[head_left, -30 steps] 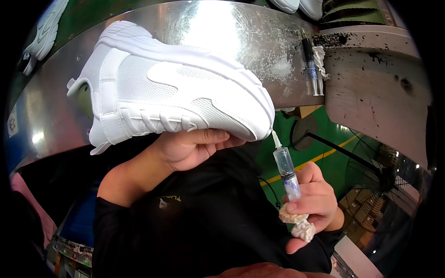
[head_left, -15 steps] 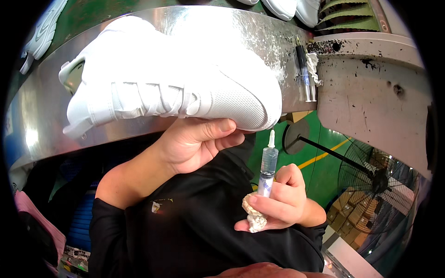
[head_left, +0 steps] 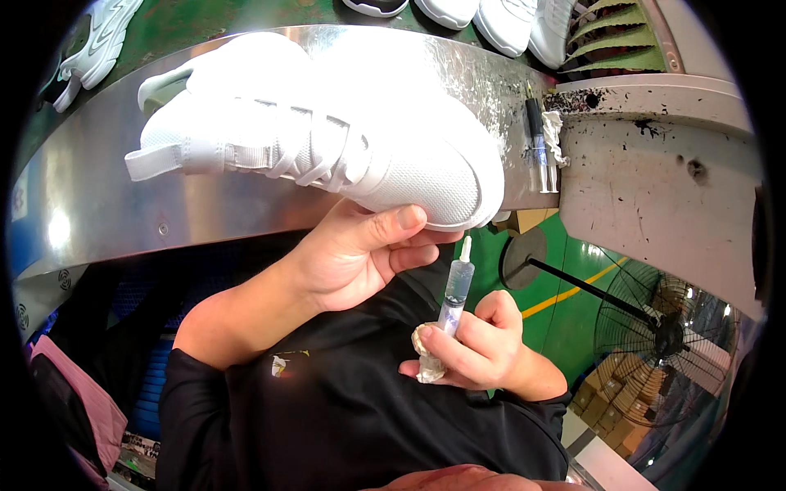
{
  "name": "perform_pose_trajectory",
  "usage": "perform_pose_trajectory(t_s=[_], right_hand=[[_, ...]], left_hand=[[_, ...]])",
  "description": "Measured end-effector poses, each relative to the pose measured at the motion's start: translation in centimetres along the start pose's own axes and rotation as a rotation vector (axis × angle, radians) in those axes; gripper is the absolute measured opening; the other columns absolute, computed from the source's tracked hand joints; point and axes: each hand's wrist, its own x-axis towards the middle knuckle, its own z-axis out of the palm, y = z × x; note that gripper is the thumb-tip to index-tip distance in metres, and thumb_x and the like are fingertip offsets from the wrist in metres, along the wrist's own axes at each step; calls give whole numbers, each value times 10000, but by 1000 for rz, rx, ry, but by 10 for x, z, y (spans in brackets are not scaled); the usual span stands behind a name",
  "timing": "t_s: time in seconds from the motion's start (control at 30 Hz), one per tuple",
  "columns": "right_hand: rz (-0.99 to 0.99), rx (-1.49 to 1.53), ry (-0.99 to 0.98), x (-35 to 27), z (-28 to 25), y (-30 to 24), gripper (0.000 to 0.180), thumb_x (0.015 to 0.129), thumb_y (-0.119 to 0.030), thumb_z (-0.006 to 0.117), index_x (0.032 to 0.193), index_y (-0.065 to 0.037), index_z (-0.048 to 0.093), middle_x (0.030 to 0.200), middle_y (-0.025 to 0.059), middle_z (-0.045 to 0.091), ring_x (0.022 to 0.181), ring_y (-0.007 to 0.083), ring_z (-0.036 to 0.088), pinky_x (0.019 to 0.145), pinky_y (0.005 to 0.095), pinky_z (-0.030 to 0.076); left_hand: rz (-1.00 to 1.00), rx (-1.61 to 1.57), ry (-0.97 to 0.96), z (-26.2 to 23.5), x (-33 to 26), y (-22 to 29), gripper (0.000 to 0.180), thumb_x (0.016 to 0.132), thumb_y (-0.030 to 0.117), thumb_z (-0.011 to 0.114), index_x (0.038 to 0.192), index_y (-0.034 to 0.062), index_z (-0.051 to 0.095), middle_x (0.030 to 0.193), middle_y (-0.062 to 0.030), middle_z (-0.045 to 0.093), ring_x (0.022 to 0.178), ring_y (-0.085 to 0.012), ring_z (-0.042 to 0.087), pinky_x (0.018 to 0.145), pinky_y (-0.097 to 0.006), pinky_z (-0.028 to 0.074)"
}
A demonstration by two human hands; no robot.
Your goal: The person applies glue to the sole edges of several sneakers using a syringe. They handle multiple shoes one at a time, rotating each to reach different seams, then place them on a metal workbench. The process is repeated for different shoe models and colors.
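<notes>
A white shoe (head_left: 97, 51) sits at far left, past the heel of the white lace-up sneaker (head_left: 282, 135), the landmark here. A curved metal bench (head_left: 102, 192) spreads behind that sneaker, which is held over it with its toe to the right. Below the sneaker's forefoot, the left hand (head_left: 372, 245) grips its near edge, thumb on the upper, fingers curled underneath. Below the toe, the right hand (head_left: 471, 344) closes around a clear syringe (head_left: 458, 282), its white tip pointing up just beside the toe; a crumpled off-white wad (head_left: 428, 360) sits at the syringe's lower end. Right of the toe, slim syringes (head_left: 540, 155) lie beside crumpled white tissue (head_left: 554, 135). Farther right and lower than the sneaker stands a black fan (head_left: 667, 331).
</notes>
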Motion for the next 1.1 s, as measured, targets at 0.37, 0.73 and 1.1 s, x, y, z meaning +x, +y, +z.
perform_pose_trajectory(t_s=[0.37, 0.73, 1.1], right_hand=[[186, 66, 132, -16, 16, 34, 621, 637, -494, 797, 1031, -96, 529, 730, -9, 548, 625, 212, 396, 636, 340, 332], [196, 231, 224, 15, 58, 74, 621, 607, -466, 818, 1002, -71, 547, 768, 8, 556, 678, 208, 371, 633, 321, 311], [302, 255, 211, 11, 65, 86, 619, 633, -461, 805, 1024, -54, 552, 834, 38, 582, 748, 230, 397, 675, 343, 338]], left_hand=[[48, -96, 203, -37, -108, 3, 563, 810, -49, 596, 1331, 7, 390, 1280, -151, 511, 1170, -283, 521, 978, -426, 428], [84, 43, 407, -51, -164, 25, 656, 768, 57, 547, 1369, -51, 305, 1288, -208, 492, 1178, -336, 509, 981, -442, 424], [638, 809, 753, -37, -195, 149, 653, 788, 195, 643, 1308, -89, 368, 1283, -193, 502, 1168, -302, 515, 1014, -409, 395]])
